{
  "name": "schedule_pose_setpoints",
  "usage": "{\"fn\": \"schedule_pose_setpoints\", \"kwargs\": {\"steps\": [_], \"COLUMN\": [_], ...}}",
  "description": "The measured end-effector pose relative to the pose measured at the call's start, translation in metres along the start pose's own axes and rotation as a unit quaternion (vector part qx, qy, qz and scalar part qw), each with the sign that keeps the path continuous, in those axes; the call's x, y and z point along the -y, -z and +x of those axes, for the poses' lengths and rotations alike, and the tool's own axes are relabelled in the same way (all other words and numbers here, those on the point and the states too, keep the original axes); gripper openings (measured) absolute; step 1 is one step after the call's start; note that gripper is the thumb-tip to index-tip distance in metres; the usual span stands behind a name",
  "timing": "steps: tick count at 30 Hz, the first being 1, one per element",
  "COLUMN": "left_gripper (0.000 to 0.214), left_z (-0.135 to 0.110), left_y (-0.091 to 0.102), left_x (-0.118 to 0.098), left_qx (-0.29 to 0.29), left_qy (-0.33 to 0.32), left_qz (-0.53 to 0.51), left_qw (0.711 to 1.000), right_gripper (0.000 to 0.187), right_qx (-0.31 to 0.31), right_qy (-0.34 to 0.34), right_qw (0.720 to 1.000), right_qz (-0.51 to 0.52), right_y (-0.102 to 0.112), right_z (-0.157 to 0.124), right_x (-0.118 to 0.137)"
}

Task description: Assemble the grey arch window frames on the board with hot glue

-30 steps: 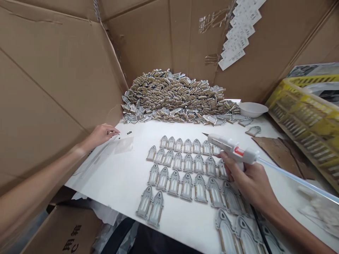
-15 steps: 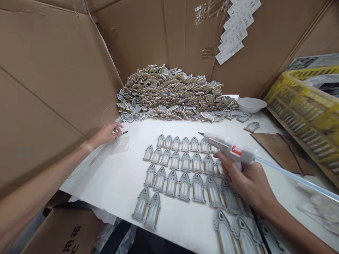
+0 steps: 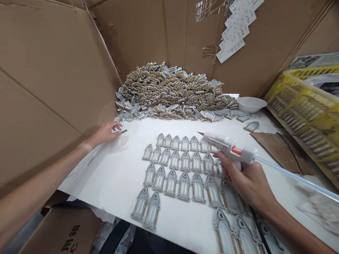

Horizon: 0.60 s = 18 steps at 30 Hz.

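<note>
Yellow crate, white bowl, cardboard walls

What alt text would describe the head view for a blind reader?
The right hand holds a white glue gun above rows of arched frames on a white table; the left hand is beside tiny dark pieces, with a heap of similar frames behind.

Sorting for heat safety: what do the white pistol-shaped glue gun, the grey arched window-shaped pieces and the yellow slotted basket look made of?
White pistol-shaped glue gun: likely plastic, satin; smooth, rounded shell.
Grey arched window-shaped pieces: possibly painted wood or board, matte; brownish edges suggest it, but resin isn't ruled out.
Yellow slotted basket: probably plastic, slightly glossy; regular moulded-looking slots.
</note>
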State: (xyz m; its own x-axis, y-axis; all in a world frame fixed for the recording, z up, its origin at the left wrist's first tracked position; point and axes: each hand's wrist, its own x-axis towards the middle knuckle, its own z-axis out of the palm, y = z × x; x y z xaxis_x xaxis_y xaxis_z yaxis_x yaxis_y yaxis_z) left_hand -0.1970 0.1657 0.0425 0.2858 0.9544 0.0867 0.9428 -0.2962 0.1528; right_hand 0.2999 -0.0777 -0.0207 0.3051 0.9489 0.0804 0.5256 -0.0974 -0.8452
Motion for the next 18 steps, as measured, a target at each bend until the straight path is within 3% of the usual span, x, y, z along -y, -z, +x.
{"fn": "schedule_pose_setpoints", "kwargs": {"steps": [4,7,14,18], "left_gripper": [0.045,0.046,0.043,0.046], "left_z": [0.002,0.002,0.0,0.002], "left_y": [0.005,0.0,-0.032,-0.047], "left_x": [-0.013,-0.034,-0.108,-0.139], "left_qx": [-0.038,-0.051,0.026,0.063], "left_qy": [-0.025,-0.055,-0.14,-0.166], "left_qz": [-0.023,-0.05,-0.132,-0.162], "left_qw": [0.999,0.996,0.981,0.971], "right_gripper": [0.068,0.068,0.066,0.065], "right_qx": [-0.005,-0.007,-0.004,0.001], "right_qy": [0.007,0.012,0.014,0.015], "right_qw": [1.0,1.0,1.0,1.0], "right_qz": [0.0,-0.003,-0.002,0.005], "right_y": [0.001,0.001,-0.001,-0.001], "right_z": [0.0,0.001,0.002,0.003], "right_x": [0.001,0.0,-0.003,-0.004]}}
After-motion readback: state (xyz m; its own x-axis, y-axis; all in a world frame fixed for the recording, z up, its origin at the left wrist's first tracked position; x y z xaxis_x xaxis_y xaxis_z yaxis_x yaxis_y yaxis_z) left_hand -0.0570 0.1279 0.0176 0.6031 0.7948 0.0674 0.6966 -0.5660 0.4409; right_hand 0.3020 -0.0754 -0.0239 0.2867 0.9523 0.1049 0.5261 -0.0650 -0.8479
